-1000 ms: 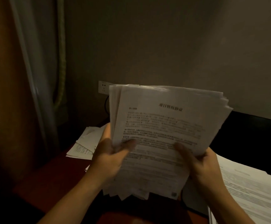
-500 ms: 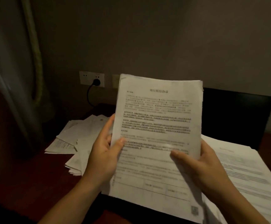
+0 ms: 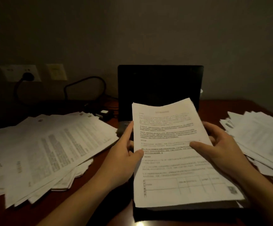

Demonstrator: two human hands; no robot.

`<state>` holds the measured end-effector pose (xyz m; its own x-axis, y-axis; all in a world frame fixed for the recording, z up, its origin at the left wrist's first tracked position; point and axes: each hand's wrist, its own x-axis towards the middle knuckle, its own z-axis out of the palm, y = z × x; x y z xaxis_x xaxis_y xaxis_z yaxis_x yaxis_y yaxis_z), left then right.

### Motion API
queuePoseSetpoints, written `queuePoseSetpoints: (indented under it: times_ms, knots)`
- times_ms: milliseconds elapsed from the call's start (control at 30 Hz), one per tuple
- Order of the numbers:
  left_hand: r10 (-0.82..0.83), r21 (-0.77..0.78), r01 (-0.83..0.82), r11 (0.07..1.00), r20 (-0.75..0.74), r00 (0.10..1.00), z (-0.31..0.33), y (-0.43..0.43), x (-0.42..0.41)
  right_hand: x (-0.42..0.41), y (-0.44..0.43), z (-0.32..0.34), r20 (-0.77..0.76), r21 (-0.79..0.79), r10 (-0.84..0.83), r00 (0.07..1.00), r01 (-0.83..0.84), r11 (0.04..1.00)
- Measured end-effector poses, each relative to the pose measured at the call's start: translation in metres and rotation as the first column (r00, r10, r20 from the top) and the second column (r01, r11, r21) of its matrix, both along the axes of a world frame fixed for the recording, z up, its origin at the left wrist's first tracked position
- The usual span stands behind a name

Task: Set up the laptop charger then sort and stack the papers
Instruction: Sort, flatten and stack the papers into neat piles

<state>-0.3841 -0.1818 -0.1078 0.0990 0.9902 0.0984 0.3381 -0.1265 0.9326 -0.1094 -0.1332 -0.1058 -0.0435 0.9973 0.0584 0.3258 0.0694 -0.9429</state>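
I hold a squared stack of printed papers (image 3: 173, 160) in front of me, low over the open black laptop (image 3: 160, 85). My left hand (image 3: 126, 154) grips its left edge, thumb on the top sheet and forefinger stretched along the side. My right hand (image 3: 220, 144) grips the right edge, thumb across the page. A messy pile of papers (image 3: 47, 150) lies on the left of the table, and another pile (image 3: 259, 137) lies on the right. The charger plug (image 3: 28, 76) sits in the wall socket, its black cable (image 3: 87, 82) looping toward the laptop.
The dark red wooden table (image 3: 109, 154) shows between the piles. A second wall plate (image 3: 56, 71) is beside the socket. The charger brick (image 3: 104, 114) lies behind the left pile, near the laptop. The room is dim and the wall stands close behind.
The fanned, upright sheaf has been squared into a neat stack and lowered toward the laptop. My view has swung right and down, bringing both side piles into sight.
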Motion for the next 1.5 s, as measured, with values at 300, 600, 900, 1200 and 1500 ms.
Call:
queuePoseSetpoints:
  times_ms: [300,600,900,1200,1500]
  knots:
    - [0.157,0.172,-0.060,0.983,-0.638,0.753,-0.021,0.017,0.025,0.023,0.017,-0.032,0.650,0.189,-0.131,0.748,0.008,0.982]
    - [0.231,0.188,-0.136,0.973,-0.733,0.640,-0.015,0.013,0.001,-0.007,0.013,-0.002,0.695,0.219,-0.026,0.718,-0.177,0.960]
    - [0.217,0.076,-0.265,0.961,-0.801,0.557,-0.012,-0.009,-0.068,-0.107,0.010,0.013,0.747,0.292,0.141,0.650,-0.511,0.809]
    - [0.239,-0.034,-0.469,0.883,-0.827,0.509,-0.013,-0.018,-0.167,-0.200,0.030,0.028,0.800,0.193,0.267,0.538,-0.651,0.734]
    - [0.335,-0.177,-0.664,0.726,-0.753,0.567,0.012,-0.010,-0.287,-0.296,0.058,0.038,0.853,-0.014,0.403,0.332,-0.758,0.653]
